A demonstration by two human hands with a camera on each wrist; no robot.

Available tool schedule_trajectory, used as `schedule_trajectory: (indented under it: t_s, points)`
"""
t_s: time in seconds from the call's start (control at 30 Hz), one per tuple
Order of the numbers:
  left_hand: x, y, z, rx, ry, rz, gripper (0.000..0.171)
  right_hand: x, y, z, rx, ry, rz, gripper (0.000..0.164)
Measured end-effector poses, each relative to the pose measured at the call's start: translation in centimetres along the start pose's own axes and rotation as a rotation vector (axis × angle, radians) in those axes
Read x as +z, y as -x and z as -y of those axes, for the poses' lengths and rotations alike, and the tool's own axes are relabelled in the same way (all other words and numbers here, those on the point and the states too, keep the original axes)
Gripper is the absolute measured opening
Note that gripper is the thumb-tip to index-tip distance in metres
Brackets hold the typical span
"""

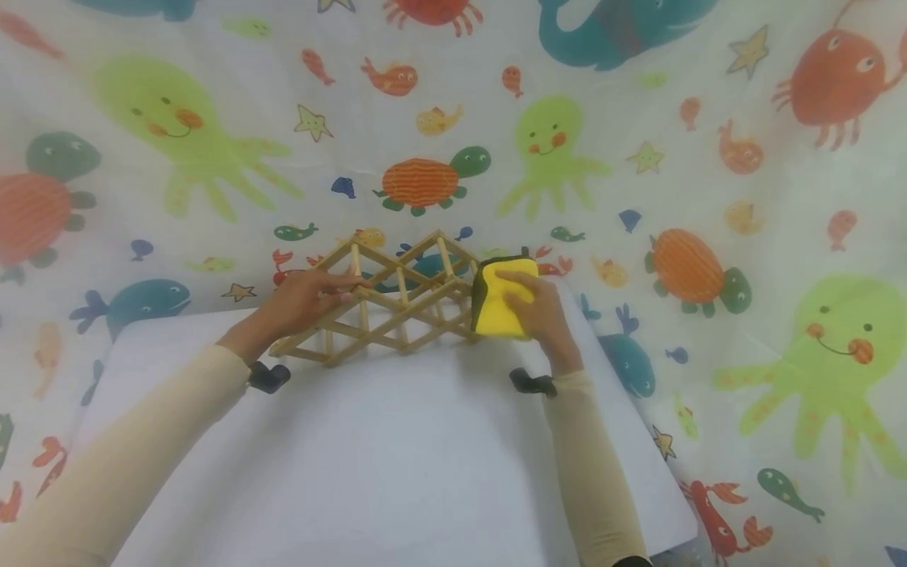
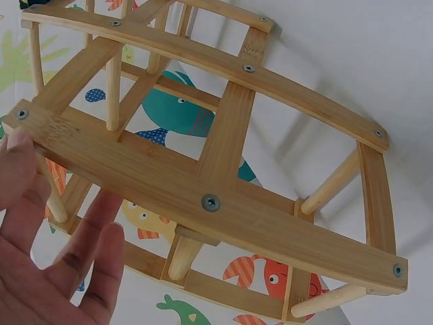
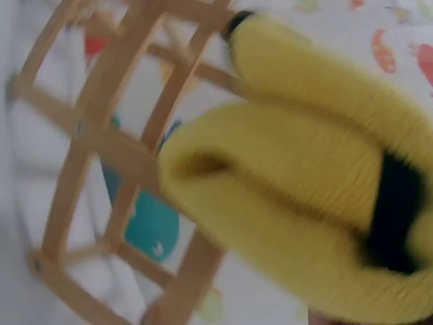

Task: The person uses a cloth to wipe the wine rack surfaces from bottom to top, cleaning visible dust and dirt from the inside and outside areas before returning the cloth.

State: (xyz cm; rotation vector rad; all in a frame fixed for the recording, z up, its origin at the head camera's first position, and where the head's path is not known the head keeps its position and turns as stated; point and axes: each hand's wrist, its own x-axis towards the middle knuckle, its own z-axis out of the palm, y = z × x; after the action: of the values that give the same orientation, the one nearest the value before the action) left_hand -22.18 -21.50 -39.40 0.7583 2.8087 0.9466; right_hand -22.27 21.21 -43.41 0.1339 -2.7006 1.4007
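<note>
A folding wooden lattice rack (image 1: 404,343), made of flat slats with round dowels between them, stands at the back of the white table. My left hand (image 1: 301,303) grips its upper left part; in the left wrist view the thumb (image 2: 17,152) lies at one slat's end, with fingers reaching under that slat. My right hand (image 1: 534,307) holds a folded yellow cloth (image 1: 496,303) with black edging against the rack's right end. Close up, the cloth (image 3: 291,169) shows thick, fuzzy folds and a black band, and it covers part of the slats. Most of the right hand is hidden in the right wrist view.
The white tabletop (image 1: 383,465) spreads out in front of the rack. Behind and around the table hangs a sheet (image 1: 489,102) printed with sea animals. Black straps (image 1: 269,376) sit at both wrists.
</note>
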Motion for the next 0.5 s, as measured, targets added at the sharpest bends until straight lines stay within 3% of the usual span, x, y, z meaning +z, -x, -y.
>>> schedule_trajectory:
  t_s: [0.07, 0.13, 0.4, 0.5]
  points:
    - [0.1, 0.0, 0.1, 0.0, 0.0, -0.007, 0.04, 0.2, -0.3, -0.4, 0.014, -0.05, 0.033, 0.04]
    - [0.1, 0.0, 0.2, 0.0, -0.002, -0.01, 0.04, 0.4, -0.5, -1.6, 0.034, -0.026, 0.056, 0.04]
    - [0.1, -0.1, 0.0, -0.005, -0.005, -0.005, 0.04, -0.5, -0.1, -7.4, 0.272, 0.23, 0.025, 0.044]
    - [0.0, 0.1, 0.0, -0.019, 0.005, 0.001, 0.04, -1.0, 0.5, -8.4, 0.305, 0.366, -0.007, 0.043]
